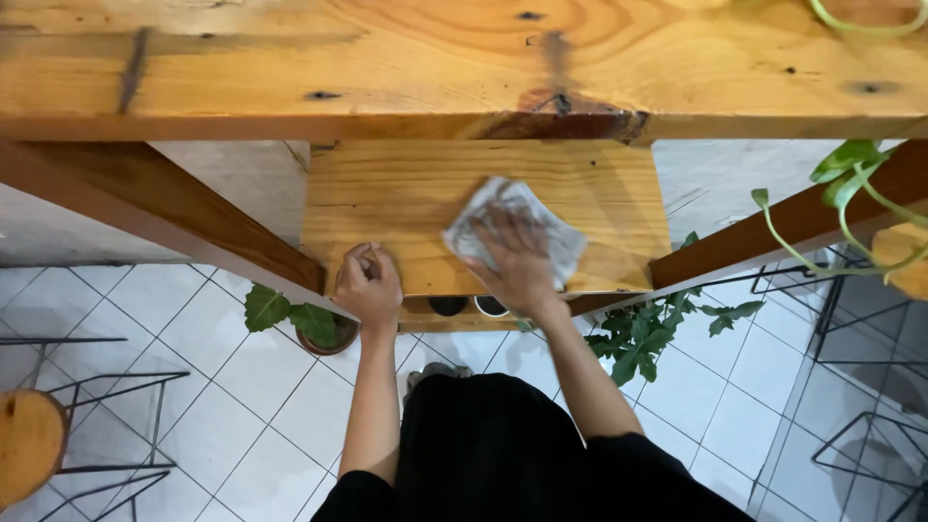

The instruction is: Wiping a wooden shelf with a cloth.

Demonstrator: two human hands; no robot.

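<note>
**Hands on the lower shelf**

Right hand (520, 263): palm down on a grey-white cloth (514, 230), fingers spread flat across it. The cloth lies crumpled on the lower wooden shelf (406, 203) and sticks out past the fingertips on the far side and to both sides. The heel of the hand sits at the shelf's near edge.

Left hand (368, 286): fingers curled together into a loose fist, resting on the near edge of the same shelf, to the left of the cloth and apart from it. Whether the fingers pinch anything cannot be told.

Beyond the fingertips of both hands, a wider wooden top (290, 68) overhangs the shelf. Below the wrists, two dark round pots (448, 305) show under the shelf's near edge. A potted plant (307, 324) stands on the white tiled floor (145, 319) left of the left wrist; a leafy plant (648, 333) stands right of the right forearm. A round stool (29, 440) is at far left.
</note>
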